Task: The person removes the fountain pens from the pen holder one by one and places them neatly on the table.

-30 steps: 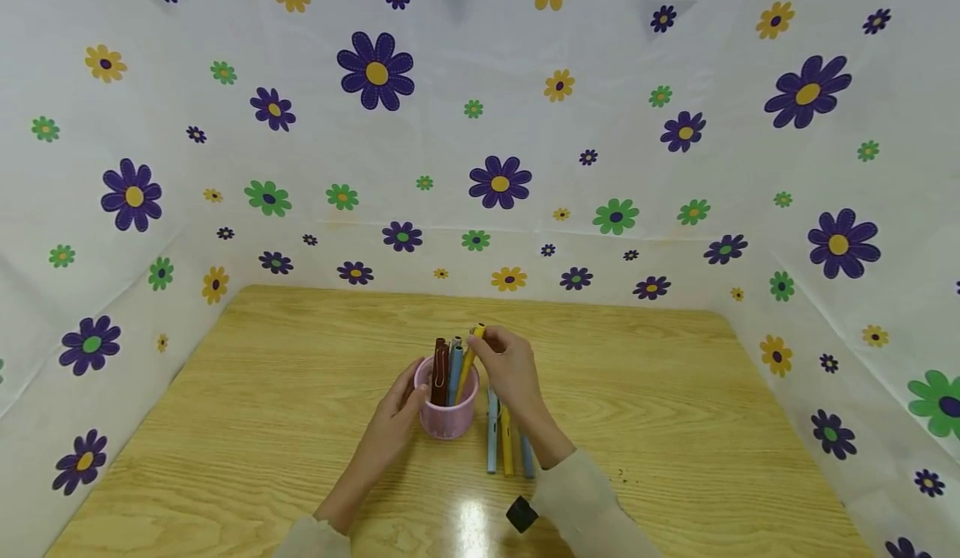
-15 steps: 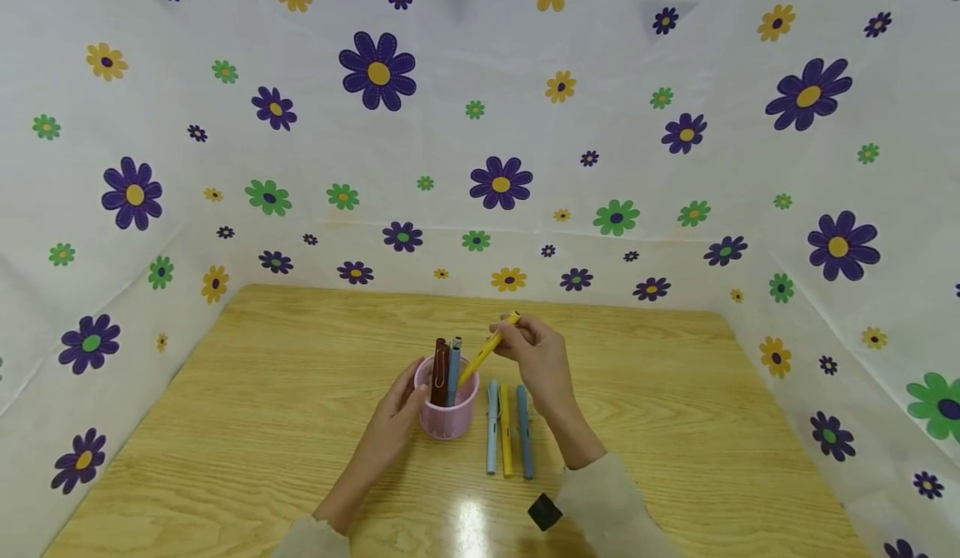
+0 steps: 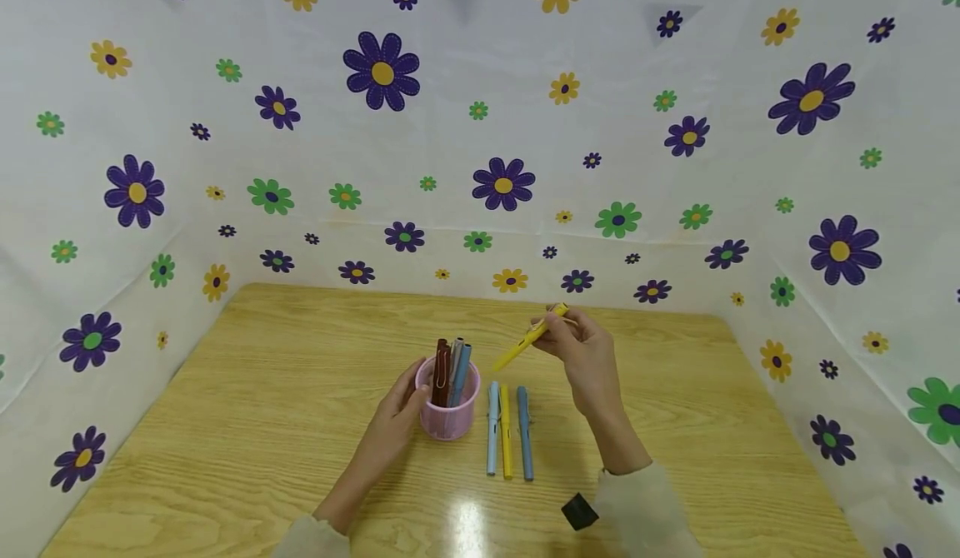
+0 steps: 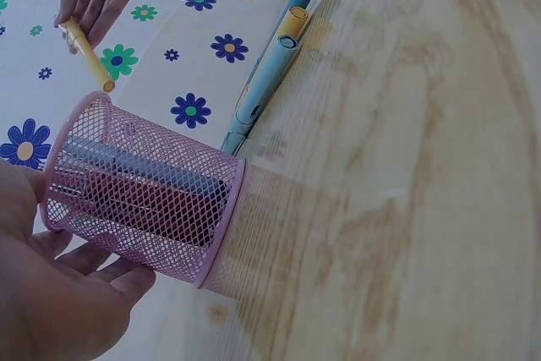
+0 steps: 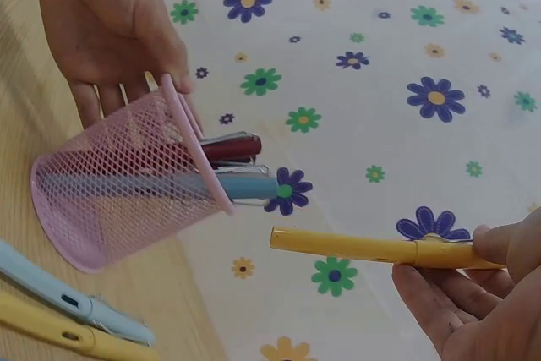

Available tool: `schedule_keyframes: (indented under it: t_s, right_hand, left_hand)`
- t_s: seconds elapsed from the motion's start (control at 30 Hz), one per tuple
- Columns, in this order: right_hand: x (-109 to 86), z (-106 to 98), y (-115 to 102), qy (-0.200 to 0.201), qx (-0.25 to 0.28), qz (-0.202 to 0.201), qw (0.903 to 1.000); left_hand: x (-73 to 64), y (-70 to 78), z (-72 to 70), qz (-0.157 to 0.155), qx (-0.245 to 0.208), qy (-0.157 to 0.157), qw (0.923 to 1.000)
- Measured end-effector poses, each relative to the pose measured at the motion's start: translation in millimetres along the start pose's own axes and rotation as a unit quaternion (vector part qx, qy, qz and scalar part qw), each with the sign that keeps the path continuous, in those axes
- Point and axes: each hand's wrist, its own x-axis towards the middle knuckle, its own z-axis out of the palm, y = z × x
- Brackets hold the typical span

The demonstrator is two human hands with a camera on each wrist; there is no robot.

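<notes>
A pink mesh pen holder (image 3: 447, 419) stands upright on the table, and my left hand (image 3: 395, 408) grips its left side, thumb at the rim and fingers around the back. Dark red pens (image 3: 441, 375) and a blue pen (image 3: 461, 375) lean inside it, with a greyish pen partly hidden between them. My right hand (image 3: 588, 362) pinches a yellow pen (image 3: 528, 338) in the air, right of the holder, its lower end slanting toward the holder. The right wrist view shows this yellow pen (image 5: 355, 245) between thumb and fingers, apart from the mesh.
On the wooden table (image 3: 300, 350), right of the holder, lie a light blue pen (image 3: 492, 429), a second yellow pen (image 3: 506, 433) and a darker blue pen (image 3: 525, 433), side by side. A black cube (image 3: 580, 511) shows at the right sleeve. Flower-printed sheeting (image 3: 420, 141) surrounds the table.
My right hand has drawn the yellow pen up out of the holder and moved right with it. The blue pen inside now leans further right. My left hand stays on the holder.
</notes>
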Motion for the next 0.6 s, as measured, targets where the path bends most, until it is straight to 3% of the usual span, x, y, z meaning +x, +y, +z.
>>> schedule_keyframes:
  t_s: [0.6]
  right_hand:
    - [-6.2, -49, -14, 0.030, -0.036, 0.011, 0.9988]
  left_hand:
    - [-0.2, 0.9, -0.4, -0.006, 0.003, 0.003, 1.0000]
